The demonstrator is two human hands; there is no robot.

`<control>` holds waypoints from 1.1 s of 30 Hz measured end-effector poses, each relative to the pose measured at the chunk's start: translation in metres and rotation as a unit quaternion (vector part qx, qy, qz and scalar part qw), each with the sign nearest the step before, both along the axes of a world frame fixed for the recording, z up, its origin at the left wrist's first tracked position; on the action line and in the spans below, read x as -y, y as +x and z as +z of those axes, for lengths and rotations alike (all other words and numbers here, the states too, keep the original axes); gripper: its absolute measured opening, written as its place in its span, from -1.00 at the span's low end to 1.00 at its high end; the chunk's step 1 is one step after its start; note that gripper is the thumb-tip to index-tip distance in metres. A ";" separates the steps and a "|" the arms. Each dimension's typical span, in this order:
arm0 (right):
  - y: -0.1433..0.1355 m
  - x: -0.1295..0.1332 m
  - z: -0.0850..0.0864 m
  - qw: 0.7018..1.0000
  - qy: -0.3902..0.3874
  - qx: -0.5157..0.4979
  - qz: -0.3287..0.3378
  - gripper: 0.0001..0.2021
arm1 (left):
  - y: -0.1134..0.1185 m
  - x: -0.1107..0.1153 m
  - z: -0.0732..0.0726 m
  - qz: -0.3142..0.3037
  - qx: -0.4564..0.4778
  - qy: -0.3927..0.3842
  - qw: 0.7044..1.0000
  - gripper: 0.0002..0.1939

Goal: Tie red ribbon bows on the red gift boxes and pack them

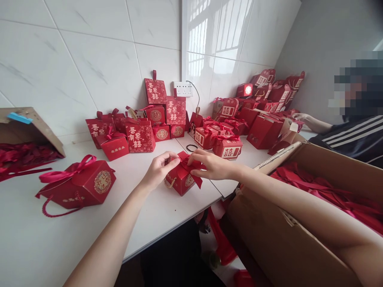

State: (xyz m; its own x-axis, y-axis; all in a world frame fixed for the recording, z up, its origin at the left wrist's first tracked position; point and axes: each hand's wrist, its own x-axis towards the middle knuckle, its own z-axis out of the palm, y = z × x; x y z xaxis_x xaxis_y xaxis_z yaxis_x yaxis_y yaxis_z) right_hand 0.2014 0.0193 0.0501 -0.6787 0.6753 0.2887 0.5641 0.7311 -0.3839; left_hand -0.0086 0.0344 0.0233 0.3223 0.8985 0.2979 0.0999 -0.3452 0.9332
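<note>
In the lower right of the frame, nearest the camera, there is an open cardboard carton (269, 239) with many red ribbons (317, 191) inside, and the right forearm (287, 203) passes over its near part. The small red box (181, 184) is at the centre of the frame, upright on the white bench (155, 215), near its front edge. One corner of this box points toward the camera; the side with the pale cord loop (170, 183) turns to the lower left, and the side with the round emblem turns to the lower right. Its long axis I cannot tell surely, because the fingers and the ribbon bow (183, 162) cover much of the top. The left hand (159, 168) comes from the lower left, with the thumb and forefinger closed in a pinch on the bow's left part. The right hand (212, 164) reaches in from the right with its back upward; it is partly open, the thumb apart from the bent fingers, and the fingertips touch the bow's right side. At the left, a bigger-looking red box (86, 187) has its bow at the top and its round emblem facing right. Behind the hands lies a black ring (192, 148), before many red gift boxes (140, 136). At the right, a person's hand (301, 116) is at other boxes (265, 131).
</note>
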 end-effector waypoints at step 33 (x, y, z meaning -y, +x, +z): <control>-0.002 0.001 0.001 1.000 -0.001 0.014 0.001 -0.85 | -0.012 -0.003 0.004 0.051 -0.041 -0.011 0.998 -0.69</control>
